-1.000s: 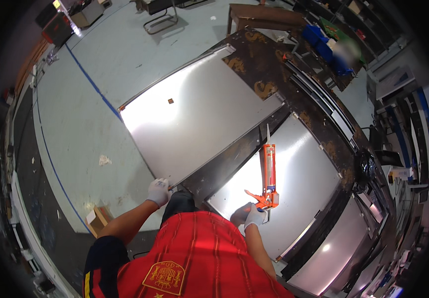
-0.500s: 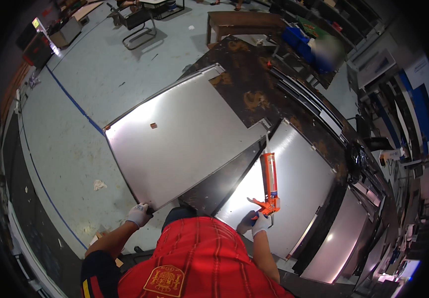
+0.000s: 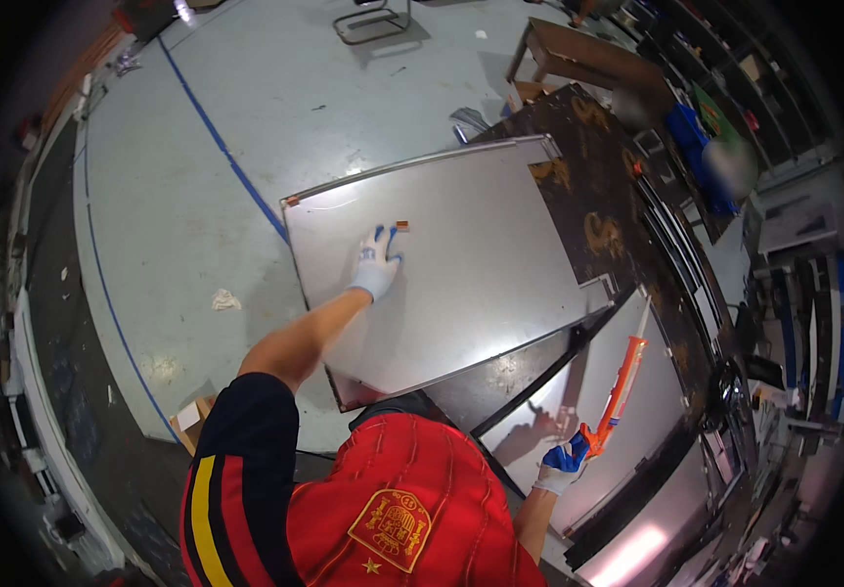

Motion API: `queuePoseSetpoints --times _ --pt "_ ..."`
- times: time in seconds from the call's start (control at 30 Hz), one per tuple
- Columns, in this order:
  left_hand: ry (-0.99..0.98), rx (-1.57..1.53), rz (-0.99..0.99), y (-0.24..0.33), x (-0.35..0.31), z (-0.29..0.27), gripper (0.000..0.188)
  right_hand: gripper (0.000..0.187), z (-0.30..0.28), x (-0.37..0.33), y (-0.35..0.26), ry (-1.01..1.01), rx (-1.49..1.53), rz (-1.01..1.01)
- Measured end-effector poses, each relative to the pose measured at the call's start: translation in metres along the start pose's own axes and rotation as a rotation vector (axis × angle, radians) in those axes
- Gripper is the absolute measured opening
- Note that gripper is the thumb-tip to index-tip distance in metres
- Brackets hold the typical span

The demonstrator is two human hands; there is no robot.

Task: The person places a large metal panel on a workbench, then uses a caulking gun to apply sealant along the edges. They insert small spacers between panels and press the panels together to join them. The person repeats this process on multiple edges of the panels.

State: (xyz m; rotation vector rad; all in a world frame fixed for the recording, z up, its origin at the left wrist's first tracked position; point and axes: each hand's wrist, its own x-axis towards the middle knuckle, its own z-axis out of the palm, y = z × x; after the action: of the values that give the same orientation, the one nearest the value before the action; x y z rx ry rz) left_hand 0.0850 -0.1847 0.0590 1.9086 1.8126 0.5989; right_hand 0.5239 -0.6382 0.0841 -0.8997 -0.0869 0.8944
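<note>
In my right hand (image 3: 561, 464), gloved in white and blue, is an orange caulking gun (image 3: 623, 380). Its pale nozzle points up and away from me, over a second metal sheet (image 3: 539, 430). My left hand (image 3: 375, 266), in a matching glove, reaches across a large silvery metal panel (image 3: 461, 284). Its fingers are apart. The fingertips are beside a small copper-brown block (image 3: 402, 226) that lies on the panel; whether they touch it I cannot tell. Another small brown piece (image 3: 292, 202) sits at the panel's far left corner.
Dark, stained tabletop (image 3: 593, 196) shows beyond the panel. Long narrow strips (image 3: 681, 259) lie along its right side. A wooden bench (image 3: 588, 59) stands at the back, with a chair (image 3: 371, 24) to its left. Blue tape (image 3: 212, 122) runs along the floor; a cardboard box (image 3: 190, 421) is at my left.
My left hand has left the panel's near left corner and moved forward to the small block. The caulking gun, still in my right hand, has tilted further right. The view has shifted.
</note>
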Motion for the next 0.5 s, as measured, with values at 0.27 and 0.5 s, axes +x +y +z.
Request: queuePoseSetpoints --times 0.27,0.5 --pt "-0.084 0.216 0.210 -0.002 0.088 0.058 0.034 0.045 0.116 -0.091 -0.071 0.002 0.186 -0.196" --pt "-0.289 -0.352 -0.035 0.028 0.043 0.068 0.022 0.045 0.160 -0.124 -0.074 0.026 0.153 -0.202"
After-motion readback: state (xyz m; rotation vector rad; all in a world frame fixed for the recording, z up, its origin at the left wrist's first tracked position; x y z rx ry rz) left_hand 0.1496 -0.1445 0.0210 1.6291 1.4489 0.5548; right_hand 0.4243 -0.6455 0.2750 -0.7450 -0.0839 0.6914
